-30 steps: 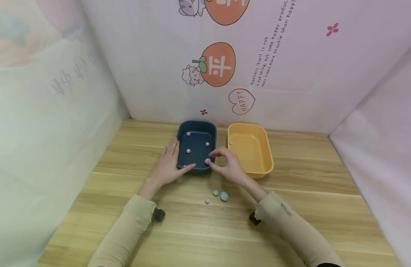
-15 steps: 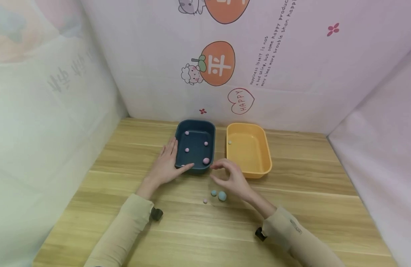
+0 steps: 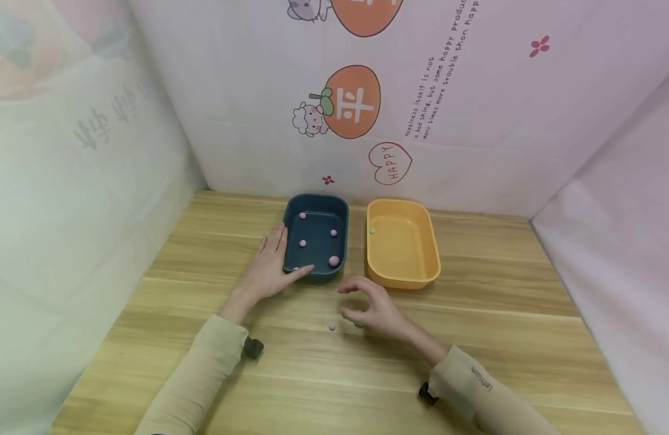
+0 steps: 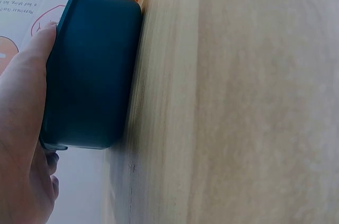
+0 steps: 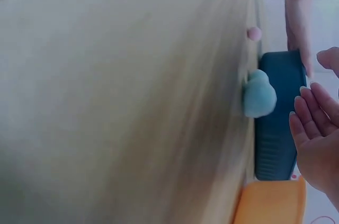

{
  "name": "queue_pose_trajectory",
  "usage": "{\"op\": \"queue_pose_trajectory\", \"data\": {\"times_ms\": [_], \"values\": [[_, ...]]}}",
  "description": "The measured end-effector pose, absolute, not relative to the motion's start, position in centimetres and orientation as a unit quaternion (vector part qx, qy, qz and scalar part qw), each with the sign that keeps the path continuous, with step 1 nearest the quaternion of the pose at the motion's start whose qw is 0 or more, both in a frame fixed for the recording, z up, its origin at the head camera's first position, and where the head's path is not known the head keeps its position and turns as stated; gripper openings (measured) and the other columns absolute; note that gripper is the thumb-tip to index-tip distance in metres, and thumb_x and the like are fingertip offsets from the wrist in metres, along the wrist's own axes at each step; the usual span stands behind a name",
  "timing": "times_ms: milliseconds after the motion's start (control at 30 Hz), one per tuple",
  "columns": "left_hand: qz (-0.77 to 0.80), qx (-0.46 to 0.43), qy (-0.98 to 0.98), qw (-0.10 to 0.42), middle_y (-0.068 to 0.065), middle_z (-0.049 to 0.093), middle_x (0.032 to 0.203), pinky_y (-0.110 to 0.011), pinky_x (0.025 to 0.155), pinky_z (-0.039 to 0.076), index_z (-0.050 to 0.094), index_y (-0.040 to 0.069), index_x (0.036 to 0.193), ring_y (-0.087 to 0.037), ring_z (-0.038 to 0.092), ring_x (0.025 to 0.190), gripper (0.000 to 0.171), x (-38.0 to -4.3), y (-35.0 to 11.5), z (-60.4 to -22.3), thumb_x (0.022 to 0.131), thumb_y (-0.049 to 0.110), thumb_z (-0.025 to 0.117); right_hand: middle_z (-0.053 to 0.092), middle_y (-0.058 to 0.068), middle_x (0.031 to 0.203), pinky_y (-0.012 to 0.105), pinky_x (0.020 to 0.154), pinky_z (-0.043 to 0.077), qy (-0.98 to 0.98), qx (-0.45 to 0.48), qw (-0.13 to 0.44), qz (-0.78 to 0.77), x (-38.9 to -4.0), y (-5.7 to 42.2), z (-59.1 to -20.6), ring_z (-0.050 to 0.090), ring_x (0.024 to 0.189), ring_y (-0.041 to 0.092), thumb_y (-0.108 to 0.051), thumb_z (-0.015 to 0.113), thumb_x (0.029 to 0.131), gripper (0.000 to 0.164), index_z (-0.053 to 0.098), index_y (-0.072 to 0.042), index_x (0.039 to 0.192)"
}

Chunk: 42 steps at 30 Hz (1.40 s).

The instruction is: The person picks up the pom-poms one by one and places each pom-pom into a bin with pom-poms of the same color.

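My left hand (image 3: 266, 269) rests on the dark blue bin (image 3: 343, 235), fingers along its left side and thumb over the front rim. Inside that bin lie several pink balls (image 3: 334, 261), one partly behind my thumb. My right hand (image 3: 377, 307), fingers spread from the thumb and holding nothing, hovers over the table in front of the bins. Beneath it, mostly hidden in the head view, are a large light blue ball (image 5: 259, 100) and a smaller light blue ball (image 5: 258, 75), seen in the right wrist view. Left of them is a tiny pink ball (image 3: 332, 326).
To the right of the blue bin stands a yellow bin (image 3: 402, 241) with one tiny pale ball (image 3: 372, 231) near its left wall. Both bins stand near the back edge of the wooden table (image 3: 313, 386). Printed cloth walls (image 3: 247, 121) enclose the back and sides.
My right hand has let go of the large pink ball in the blue bin, then drawn back toward me over the light blue balls. My left hand has stayed on the bin.
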State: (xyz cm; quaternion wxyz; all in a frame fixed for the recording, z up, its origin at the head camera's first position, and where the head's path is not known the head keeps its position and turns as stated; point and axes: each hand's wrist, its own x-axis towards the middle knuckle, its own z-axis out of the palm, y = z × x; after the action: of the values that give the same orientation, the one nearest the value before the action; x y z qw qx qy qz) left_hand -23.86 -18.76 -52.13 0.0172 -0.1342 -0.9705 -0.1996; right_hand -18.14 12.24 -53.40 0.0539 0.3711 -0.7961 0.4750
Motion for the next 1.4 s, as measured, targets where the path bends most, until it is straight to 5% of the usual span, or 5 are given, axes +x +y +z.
{"op": "queue_pose_trajectory", "data": {"times_ms": [500, 867, 1400], "values": [[-0.204, -0.133, -0.970, 0.011, -0.018, 0.006, 0.187, -0.055, 0.143, 0.011, 0.005, 0.001, 0.176, -0.031, 0.007, 0.176, 0.128, -23.9, -18.7, -52.1, 0.096, 0.090, 0.050, 0.075, 0.007, 0.123, 0.034, 0.105, 0.058, -0.827, 0.319, -0.081, 0.456, -16.3, 11.4, -52.6, 0.069, 0.115, 0.024, -0.017, 0.089, 0.094, 0.033, 0.075, -0.007, 0.122], [-0.203, -0.137, -0.970, 0.015, -0.019, 0.007, 0.187, -0.055, 0.143, 0.010, 0.006, 0.000, 0.176, -0.031, 0.006, 0.176, 0.127, -24.0, -18.5, -52.0, 0.096, 0.089, 0.051, 0.075, 0.004, 0.116, 0.027, 0.096, 0.057, -0.820, 0.360, -0.046, 0.443, -16.6, 11.3, -53.8, 0.067, 0.107, 0.015, -0.015, 0.090, 0.092, 0.030, 0.075, -0.008, 0.117], [-0.191, -0.136, -0.972, 0.009, -0.020, 0.007, 0.186, -0.060, 0.142, 0.014, 0.007, -0.002, 0.175, -0.036, 0.009, 0.175, 0.127, -23.7, -18.5, -51.8, 0.097, 0.088, 0.051, 0.076, 0.001, 0.116, 0.030, 0.101, 0.057, -0.819, 0.396, -0.044, 0.413, -16.5, 11.4, -54.6, 0.066, 0.113, 0.015, -0.013, 0.089, 0.090, 0.027, 0.075, -0.012, 0.113]]}}
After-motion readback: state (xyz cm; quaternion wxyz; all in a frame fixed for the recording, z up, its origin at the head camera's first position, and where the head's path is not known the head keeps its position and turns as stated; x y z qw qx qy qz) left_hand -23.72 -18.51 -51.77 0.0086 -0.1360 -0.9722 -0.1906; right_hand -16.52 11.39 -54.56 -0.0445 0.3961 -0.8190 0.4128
